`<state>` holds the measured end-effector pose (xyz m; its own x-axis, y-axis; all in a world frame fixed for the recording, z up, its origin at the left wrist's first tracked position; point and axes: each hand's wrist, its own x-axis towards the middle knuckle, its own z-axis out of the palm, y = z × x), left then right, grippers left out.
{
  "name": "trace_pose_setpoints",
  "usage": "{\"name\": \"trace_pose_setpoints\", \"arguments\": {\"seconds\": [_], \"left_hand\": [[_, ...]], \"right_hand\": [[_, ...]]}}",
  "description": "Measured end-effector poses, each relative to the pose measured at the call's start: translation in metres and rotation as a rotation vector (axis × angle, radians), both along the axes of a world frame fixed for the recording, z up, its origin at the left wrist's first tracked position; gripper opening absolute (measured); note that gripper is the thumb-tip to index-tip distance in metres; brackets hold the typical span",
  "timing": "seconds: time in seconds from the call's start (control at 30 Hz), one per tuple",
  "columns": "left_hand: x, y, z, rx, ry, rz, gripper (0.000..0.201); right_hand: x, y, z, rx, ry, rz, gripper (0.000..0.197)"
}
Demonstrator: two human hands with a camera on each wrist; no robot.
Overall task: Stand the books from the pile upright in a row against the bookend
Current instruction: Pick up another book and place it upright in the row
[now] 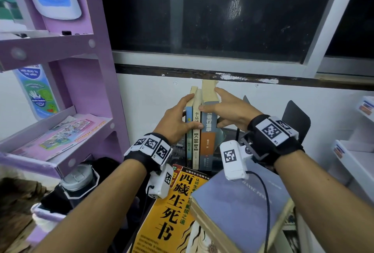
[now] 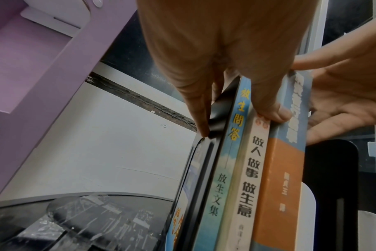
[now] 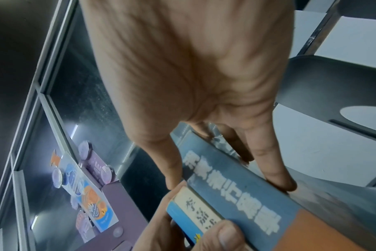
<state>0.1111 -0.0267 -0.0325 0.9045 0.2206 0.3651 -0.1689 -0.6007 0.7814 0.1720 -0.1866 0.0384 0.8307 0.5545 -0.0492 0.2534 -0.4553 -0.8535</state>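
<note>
Three books stand upright in a row by the wall: a thin blue book (image 1: pixel 189 131), a cream book (image 1: pixel 196 133) and a thicker blue-and-orange book (image 1: pixel 209 135). A black bookend (image 2: pixel 206 149) stands against the thin blue book's left side. My left hand (image 1: pixel 181 118) holds that end, fingers flat along the bookend, thumb (image 2: pixel 268 108) curled over the cream spine. My right hand (image 1: pixel 219 109) pinches the blue-and-orange book (image 3: pixel 236 191), thumb at the spine, fingers on its right cover. Nearer me, the pile holds a yellow book (image 1: pixel 172 216) under a grey-blue book (image 1: pixel 238 202).
A second black bookend (image 1: pixel 296 119) stands to the right behind my right wrist. A purple shelf unit (image 1: pixel 85 90) rises at the left with a lidded bottle (image 1: pixel 79 179) below it. White bins (image 1: pixel 352 151) sit at the right. The wall is just behind the row.
</note>
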Motion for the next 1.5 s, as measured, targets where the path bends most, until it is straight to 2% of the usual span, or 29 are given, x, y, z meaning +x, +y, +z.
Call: {"name": "trace_pose_setpoints", "arguments": {"seconds": [0.13, 0.3, 0.47, 0.6, 0.83, 0.93, 1.03, 1.2, 1.3, 1.5], "left_hand": [[-0.001, -0.002, 0.002, -0.006, -0.003, 0.019, 0.083], [-0.004, -0.006, 0.005, 0.019, -0.014, 0.060, 0.083], [-0.006, -0.011, 0.007, 0.064, -0.028, 0.117, 0.083], [-0.006, -0.012, 0.011, 0.116, -0.009, 0.153, 0.085], [-0.010, -0.011, 0.021, 0.194, 0.087, 0.136, 0.082], [-0.013, -0.013, 0.024, 0.212, 0.111, 0.117, 0.081], [-0.017, -0.016, 0.024, 0.207, 0.113, 0.114, 0.079], [-0.025, -0.023, 0.028, 0.219, 0.148, 0.113, 0.079], [-0.033, -0.027, 0.030, 0.211, 0.179, 0.141, 0.079], [-0.054, -0.036, 0.031, 0.203, 0.222, 0.208, 0.082]], "right_hand": [[0.004, 0.002, -0.006, 0.012, -0.019, -0.006, 0.076], [0.007, 0.004, -0.012, 0.009, -0.063, -0.009, 0.087], [0.007, 0.004, -0.013, -0.010, -0.101, -0.011, 0.090], [0.005, 0.003, -0.011, -0.009, -0.111, -0.002, 0.078], [0.001, -0.001, -0.008, 0.020, -0.087, -0.002, 0.073], [0.001, -0.002, -0.013, 0.035, -0.061, -0.004, 0.088], [-0.001, -0.005, -0.016, 0.035, -0.061, 0.015, 0.092], [-0.010, -0.020, -0.012, -0.005, -0.106, 0.036, 0.074], [-0.019, -0.035, -0.007, -0.070, -0.129, 0.029, 0.076], [-0.044, -0.077, -0.002, -0.220, -0.166, 0.023, 0.064]]}}
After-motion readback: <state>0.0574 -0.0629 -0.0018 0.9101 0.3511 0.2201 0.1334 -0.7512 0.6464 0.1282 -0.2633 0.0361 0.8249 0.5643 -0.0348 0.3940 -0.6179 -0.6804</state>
